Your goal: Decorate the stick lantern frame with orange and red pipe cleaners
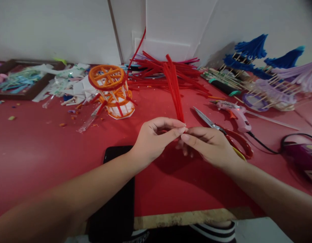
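Red fuzzy stems: pipe cleaners (174,91) bunched upright above the red table (44,148).
Left hand (153,138): my fingertips pinch the bundle's base.
Right hand (208,146): pinching there too, beside the scissors (221,131).

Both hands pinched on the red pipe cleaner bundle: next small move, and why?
Probably twist or tighten the bundle's lower end. The left hand and right hand meet fingertip to fingertip at the base of the red pipe cleaners, whose upper ends stand loose. The scissors and glue gun lie untouched on the red table, so neither cutting nor gluing looks imminent.
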Motion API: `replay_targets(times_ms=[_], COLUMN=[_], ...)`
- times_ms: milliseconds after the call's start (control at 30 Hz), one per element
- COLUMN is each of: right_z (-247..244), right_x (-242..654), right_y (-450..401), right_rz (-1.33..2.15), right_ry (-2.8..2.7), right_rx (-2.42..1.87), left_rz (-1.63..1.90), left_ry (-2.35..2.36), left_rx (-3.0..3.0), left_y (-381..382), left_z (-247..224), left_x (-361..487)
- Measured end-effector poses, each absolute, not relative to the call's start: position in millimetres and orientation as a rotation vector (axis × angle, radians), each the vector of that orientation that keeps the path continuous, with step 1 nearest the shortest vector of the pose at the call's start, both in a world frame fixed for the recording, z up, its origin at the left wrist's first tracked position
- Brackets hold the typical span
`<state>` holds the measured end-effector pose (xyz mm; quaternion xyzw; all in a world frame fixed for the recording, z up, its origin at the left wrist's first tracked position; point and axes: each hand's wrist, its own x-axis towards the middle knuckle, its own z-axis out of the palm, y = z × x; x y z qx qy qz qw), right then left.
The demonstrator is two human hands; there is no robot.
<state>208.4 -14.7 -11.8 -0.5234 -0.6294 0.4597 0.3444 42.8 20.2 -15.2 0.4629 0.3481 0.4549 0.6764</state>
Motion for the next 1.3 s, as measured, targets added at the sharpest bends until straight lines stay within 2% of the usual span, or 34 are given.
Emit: replay_targets(times_ms=[100,400,633,867,1100,1300], right_z=[-13.4,-14.7,-12.7,-4.8,6.0,-14.0], right_x=[206.6,204.7,202.5,212.1,294.5,330.4], right_y=[-12.7,-8.8,-15.8,-10.9,-6.0,-14.8], right_rz=[1.437,1.395,0.968,0.859,0.036,0.133], right_ry=[-1.432,-1.403,-1.735,-1.932,-2.236,-2.349], right_rx=[-1.27,-1.22,-1.396,-1.411,-1.844,-2.013], left_rz=[1.02,0.998,0.962,1.033,1.048,1.038], left_ry=[0.788,0.738,0.782,0.812,0.86,0.886], left_rx=[1.035,1.063,1.128,1.188,1.135,1.245], left_y=[20.4,18.0,19.2,20.5,23.8,23.1], left_z=[-15.5,-17.4,-17.5,-18.9,-20.7,-18.8], left_x=[43.0,42.8,40.8,41.3,40.2,39.1])
